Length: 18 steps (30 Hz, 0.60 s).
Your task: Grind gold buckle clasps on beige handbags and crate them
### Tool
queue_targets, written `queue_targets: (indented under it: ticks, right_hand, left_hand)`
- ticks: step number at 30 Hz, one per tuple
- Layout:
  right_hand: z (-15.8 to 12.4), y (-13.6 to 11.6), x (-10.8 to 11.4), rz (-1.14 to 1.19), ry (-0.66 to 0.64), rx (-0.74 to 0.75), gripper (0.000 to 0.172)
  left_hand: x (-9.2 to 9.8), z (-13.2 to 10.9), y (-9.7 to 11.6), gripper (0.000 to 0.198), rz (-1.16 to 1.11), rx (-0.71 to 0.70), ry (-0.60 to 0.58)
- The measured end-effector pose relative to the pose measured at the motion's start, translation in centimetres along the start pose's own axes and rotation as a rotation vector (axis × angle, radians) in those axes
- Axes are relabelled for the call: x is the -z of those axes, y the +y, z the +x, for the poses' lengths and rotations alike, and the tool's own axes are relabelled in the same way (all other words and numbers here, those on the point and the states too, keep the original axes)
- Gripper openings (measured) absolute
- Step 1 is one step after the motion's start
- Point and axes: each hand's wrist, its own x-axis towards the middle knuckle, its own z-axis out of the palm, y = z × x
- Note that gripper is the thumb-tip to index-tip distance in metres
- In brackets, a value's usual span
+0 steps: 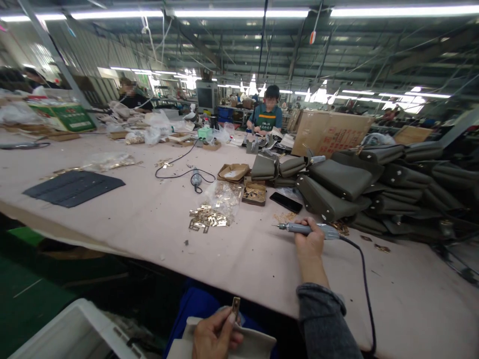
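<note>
My right hand is closed round a grey electric screwdriver, whose tip points left above the table. A black cord runs from its back end down over the table edge. Low in the view, my left hand pinches a small gold metal plate between thumb and fingers. Light grey material lies beside and under that hand, over my lap. Gold metal plates are heaped on the table ahead, beside a clear plastic bag. A small box of small metal parts stands behind them.
Dark olive leather pieces are piled at the right, with a black phone near them. A dark flat panel lies at the left. Another screwdriver rests mid-table. A white bin stands lower left. A person works across the table.
</note>
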Motion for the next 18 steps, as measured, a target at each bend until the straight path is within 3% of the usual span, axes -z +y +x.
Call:
queue_targets:
  ticks: [4,10,14,18]
  right_hand:
    - [-5.3,-3.4,-0.3,0.014,-0.021,-0.064,0.028]
    - [-16.3,-7.1,-0.3,0.033,-0.101,-0.166,0.026]
    - [-22.5,-7.0,0.1,-0.027,-0.097,-0.223,0.024]
    - [-25.8,-5.8,0.4,-0.187,-0.123,-0.126,0.018]
  left_hand:
    - [-0.3,-0.7,1.2,0.043,-0.058,0.017,-0.068]
    - [-0.6,-1.2,1.5,0.029,-0.187,0.114,-0.097]
    - [-0.8,-1.7,1.3,0.025,-0.220,0.155,-0.070]
    - [-1.1,-2.1,1.3,0.021,-0.214,0.141,-0.074]
